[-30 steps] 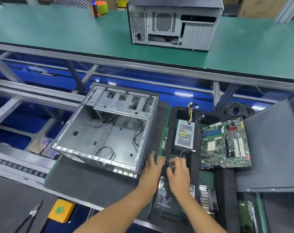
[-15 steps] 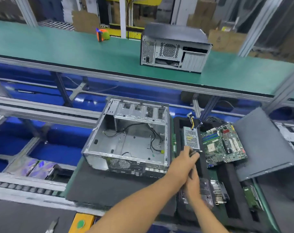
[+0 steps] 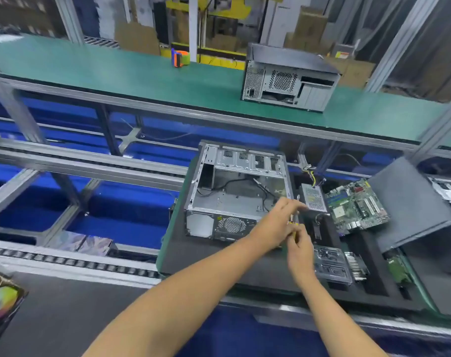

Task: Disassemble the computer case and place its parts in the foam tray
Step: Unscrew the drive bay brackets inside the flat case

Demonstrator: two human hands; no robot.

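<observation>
My left hand [image 3: 276, 222] and right hand [image 3: 300, 249] pinch a small yellow-tipped part [image 3: 292, 224] between them, over the foam tray [image 3: 322, 284] beside the opened computer case [image 3: 234, 191]; I reckon a loose pinch could drop it into the wrong slot

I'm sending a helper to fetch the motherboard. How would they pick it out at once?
Find the black foam tray right of the opened computer case. The motherboard lies in its far part, between the small silver power supply and the leaning grey side panel. It is the only large green circuit board there.
</observation>
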